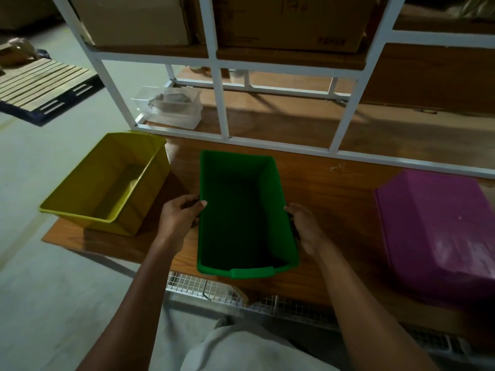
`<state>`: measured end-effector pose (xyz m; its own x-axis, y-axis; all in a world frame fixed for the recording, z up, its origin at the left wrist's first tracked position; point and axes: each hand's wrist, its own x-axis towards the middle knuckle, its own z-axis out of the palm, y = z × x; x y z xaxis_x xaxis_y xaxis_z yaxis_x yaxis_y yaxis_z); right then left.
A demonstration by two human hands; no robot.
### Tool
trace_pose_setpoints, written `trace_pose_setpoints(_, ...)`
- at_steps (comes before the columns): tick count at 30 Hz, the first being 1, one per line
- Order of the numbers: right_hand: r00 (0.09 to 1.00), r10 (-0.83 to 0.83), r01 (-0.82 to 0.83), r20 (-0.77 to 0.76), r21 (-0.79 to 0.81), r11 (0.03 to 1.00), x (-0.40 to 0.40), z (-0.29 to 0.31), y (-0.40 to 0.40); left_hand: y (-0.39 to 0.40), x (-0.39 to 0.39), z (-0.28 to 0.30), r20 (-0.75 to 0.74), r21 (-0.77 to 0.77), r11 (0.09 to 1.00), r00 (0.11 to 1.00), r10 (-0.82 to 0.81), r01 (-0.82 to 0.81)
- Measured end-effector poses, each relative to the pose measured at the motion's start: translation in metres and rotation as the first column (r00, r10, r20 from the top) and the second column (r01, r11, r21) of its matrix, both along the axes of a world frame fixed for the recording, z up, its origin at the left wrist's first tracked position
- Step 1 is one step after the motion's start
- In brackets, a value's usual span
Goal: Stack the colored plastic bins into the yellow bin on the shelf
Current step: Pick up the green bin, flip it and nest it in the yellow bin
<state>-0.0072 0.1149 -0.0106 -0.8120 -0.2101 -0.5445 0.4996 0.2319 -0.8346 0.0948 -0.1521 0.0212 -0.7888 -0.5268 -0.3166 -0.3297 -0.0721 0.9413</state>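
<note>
A green bin (245,210) stands open side up in the middle of the wooden shelf board (334,188). My left hand (180,216) grips its left rim, thumb over the edge. My right hand (305,226) holds its right rim, fingers curled under the lip. A yellow bin (107,183) sits empty at the left end of the board, partly over its corner. A purple bin (439,226) lies upside down at the right.
A white metal shelf frame (222,108) rises behind the bins. A clear plastic container (168,105) sits behind the frame, cardboard boxes (289,20) on the level above. A wire mesh (214,290) lies below the board's front edge. A pallet (45,87) lies on the floor at left.
</note>
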Motion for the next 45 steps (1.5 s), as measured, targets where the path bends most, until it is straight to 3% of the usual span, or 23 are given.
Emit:
trace_pose_setpoints(9, 0.989, -0.059, 0.053, -0.135, -0.047, 0.997, 0.002, 0.026, 0.030, 0.023, 0.013, 0.004, 0.001, 0.185, 0.982, 1.000, -0.028, 0.028)
trace_pose_setpoints(20, 0.974, 0.070, -0.090, -0.214, -0.085, 0.992, 0.016, 0.089, 0.004, 0.004, 0.060, 0.040, -0.096, 0.222, 0.972, 0.990, 0.102, -0.079)
trace_pose_setpoints(26, 0.957, 0.054, -0.095, -0.286, -0.135, 0.986, 0.037, 0.114, -0.045, -0.054, 0.079, 0.061, -0.170, 0.177, 0.983, 0.983, 0.076, -0.045)
trace_pose_setpoints(33, 0.963, -0.020, -0.041, -0.268, -0.223, 0.974, 0.063, 0.123, -0.136, -0.151, 0.093, 0.080, -0.206, 0.132, 0.991, 0.978, 0.017, 0.010)
trace_pose_setpoints(45, 0.955, -0.015, -0.062, -0.297, -0.246, 0.967, 0.061, 0.131, -0.277, -0.290, 0.081, 0.106, -0.180, 0.101, 0.995, 0.983, 0.044, -0.026)
